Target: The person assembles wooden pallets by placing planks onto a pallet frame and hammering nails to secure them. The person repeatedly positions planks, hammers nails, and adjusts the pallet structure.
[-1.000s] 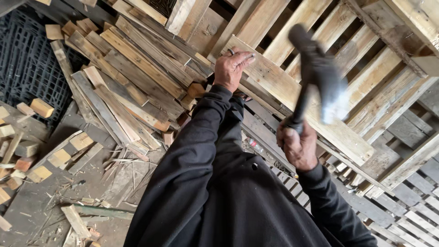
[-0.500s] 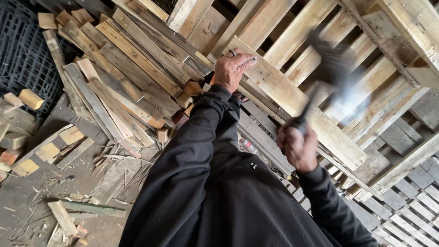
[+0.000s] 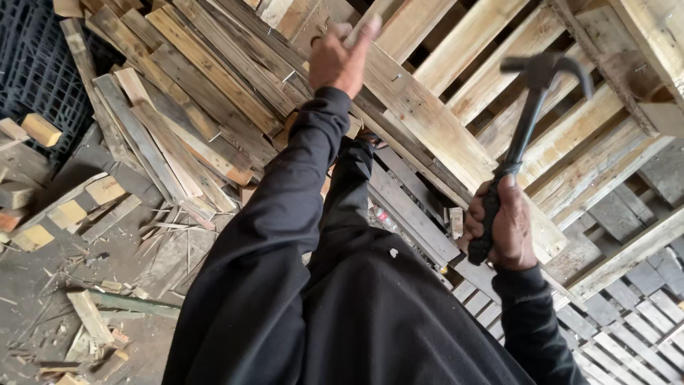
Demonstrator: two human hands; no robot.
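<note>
Claw hammer [image 3: 531, 121] is up over the leaning wooden pallet [image 3: 456, 50], head raised above its slats, not touching the wood. Right hand [image 3: 502, 228] clamped round the black grip at the handle's bottom end, near the pallet's lower edge. Left hand [image 3: 340, 60] up at the pallet's long angled board [image 3: 427, 121], fingers curled on its upper end. Left of the pallet: heap of loose planks [image 3: 178, 107]. Further left of pallet, small wood blocks [image 3: 41, 128] on the littered ground. Below the pallet at right, a flat grey pallet [image 3: 627, 321]

left hand [image 3: 340, 60] raised, gripping | right hand [image 3: 504, 227] fisted, arm bent
</note>
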